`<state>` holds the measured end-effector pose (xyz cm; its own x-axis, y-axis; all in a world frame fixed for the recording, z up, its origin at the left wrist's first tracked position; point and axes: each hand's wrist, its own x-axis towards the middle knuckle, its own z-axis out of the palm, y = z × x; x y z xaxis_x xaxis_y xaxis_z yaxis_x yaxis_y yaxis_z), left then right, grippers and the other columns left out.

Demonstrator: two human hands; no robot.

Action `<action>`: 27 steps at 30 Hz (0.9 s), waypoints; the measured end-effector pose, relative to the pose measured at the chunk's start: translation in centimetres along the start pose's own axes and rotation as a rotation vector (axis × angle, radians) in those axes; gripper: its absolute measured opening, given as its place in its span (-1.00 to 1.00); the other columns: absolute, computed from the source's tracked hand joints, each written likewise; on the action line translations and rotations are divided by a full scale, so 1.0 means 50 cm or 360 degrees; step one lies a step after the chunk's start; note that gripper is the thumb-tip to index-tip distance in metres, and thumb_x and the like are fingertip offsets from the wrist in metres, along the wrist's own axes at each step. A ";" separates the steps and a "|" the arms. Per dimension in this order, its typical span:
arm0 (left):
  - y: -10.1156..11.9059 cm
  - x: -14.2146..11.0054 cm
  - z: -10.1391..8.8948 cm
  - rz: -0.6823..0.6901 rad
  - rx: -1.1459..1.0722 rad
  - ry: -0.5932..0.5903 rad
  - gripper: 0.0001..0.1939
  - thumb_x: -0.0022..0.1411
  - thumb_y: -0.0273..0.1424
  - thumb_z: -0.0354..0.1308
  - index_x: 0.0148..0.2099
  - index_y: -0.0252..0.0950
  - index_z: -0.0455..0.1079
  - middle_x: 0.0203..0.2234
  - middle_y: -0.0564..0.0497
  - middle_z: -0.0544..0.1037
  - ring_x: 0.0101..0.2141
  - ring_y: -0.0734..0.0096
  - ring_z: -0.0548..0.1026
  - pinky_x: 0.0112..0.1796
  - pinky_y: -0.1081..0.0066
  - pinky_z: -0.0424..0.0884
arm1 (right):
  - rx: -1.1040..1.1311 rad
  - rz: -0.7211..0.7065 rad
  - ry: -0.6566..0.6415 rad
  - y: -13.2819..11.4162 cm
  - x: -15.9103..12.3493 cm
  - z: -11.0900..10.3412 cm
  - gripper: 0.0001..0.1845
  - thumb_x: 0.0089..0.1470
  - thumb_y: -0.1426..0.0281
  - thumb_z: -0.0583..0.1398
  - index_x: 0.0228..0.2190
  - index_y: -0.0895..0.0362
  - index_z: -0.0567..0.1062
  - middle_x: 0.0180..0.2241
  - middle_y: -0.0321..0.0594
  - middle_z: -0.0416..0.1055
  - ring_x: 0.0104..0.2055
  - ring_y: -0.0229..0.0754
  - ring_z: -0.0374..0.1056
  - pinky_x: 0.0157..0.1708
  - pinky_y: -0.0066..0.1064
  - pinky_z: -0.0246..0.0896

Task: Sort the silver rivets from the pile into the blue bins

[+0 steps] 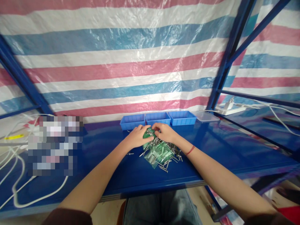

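Observation:
My left hand [138, 137] is closed at the far side of a heap of metal fasteners [172, 150], its thumb and fingers around the edge of a small green plastic bag [147, 133]. From the right, my right hand [166, 133] reaches the same bag with curled fingers, thumb and index finger at its edge. Shiny thin shafts like rivets or screws make up the heap; their exact kind is hard to tell. Closer to me, another green plastic bag [154, 156] lies on the heap with fasteners inside. Several loose ones [163, 169] are scattered around.
Three blue bins [133, 121] stand in a row behind the heap, with a clear plastic lid [207, 117] to their right. White cables [42, 198] and a blurred-out area occupy the left of the blue table [126, 179]. A power strip [231, 106] sits at the back right.

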<state>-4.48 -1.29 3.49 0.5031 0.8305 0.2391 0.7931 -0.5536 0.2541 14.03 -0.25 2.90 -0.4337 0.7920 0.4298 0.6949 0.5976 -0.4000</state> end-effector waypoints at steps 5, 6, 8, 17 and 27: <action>-0.028 -0.003 0.020 0.0105 -0.0110 0.0162 -0.33 0.12 -0.07 0.00 0.22 -0.23 0.04 0.00 -0.18 0.31 0.02 0.09 0.29 0.00 0.13 0.20 | -0.0131 -0.0048 0.0081 0.000 0.009 0.018 -0.60 -0.07 0.58 0.05 -0.14 0.18 0.43 -0.19 -0.09 0.42 -0.16 -0.18 0.31 -0.10 -0.37 0.13; -0.031 -0.004 0.021 0.0109 -0.0110 0.0170 -0.33 0.12 -0.06 0.01 0.22 -0.23 0.03 0.02 -0.18 0.30 0.03 0.09 0.28 0.01 0.12 0.19 | -0.0164 0.0000 0.0062 -0.001 0.011 0.022 -0.63 -0.04 0.57 0.05 -0.17 0.17 0.45 -0.20 -0.10 0.44 -0.16 -0.17 0.32 -0.10 -0.37 0.13; -0.033 -0.005 0.023 0.0093 -0.0103 0.0176 -0.31 0.11 -0.05 0.01 0.23 -0.22 0.01 0.04 -0.18 0.30 0.04 0.09 0.28 0.01 0.12 0.18 | -0.0242 0.0105 0.0042 -0.001 0.014 0.026 -0.70 0.01 0.54 0.05 -0.24 0.14 0.49 -0.24 -0.11 0.47 -0.19 -0.15 0.35 -0.11 -0.36 0.13; -0.007 -0.010 0.026 -0.0061 -0.0099 0.0388 -0.40 0.18 -0.01 -0.08 0.18 -0.17 0.11 0.00 -0.12 0.35 0.03 0.13 0.28 0.00 0.10 0.18 | -0.0090 0.0203 0.0523 -0.001 0.008 0.001 -0.73 0.06 0.50 0.02 -0.25 0.19 0.47 -0.28 -0.12 0.47 -0.27 -0.19 0.36 -0.19 -0.41 0.18; 0.003 0.002 0.023 -0.0109 -0.0633 0.0706 -0.66 0.20 -0.16 -0.02 -0.17 -0.29 0.39 -0.28 -0.04 0.54 -0.22 0.29 0.47 -0.16 0.34 0.34 | 0.0800 0.0184 0.0418 -0.043 0.003 -0.001 -0.76 0.04 0.35 0.07 -0.29 0.20 0.45 -0.36 -0.18 0.45 -0.39 -0.25 0.35 -0.37 -0.41 0.26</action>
<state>-3.91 -1.20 2.47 0.1963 0.8073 0.5566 0.5863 -0.5516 0.5933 12.50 -1.42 3.85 -0.1700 0.8363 0.5213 0.3437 0.5461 -0.7640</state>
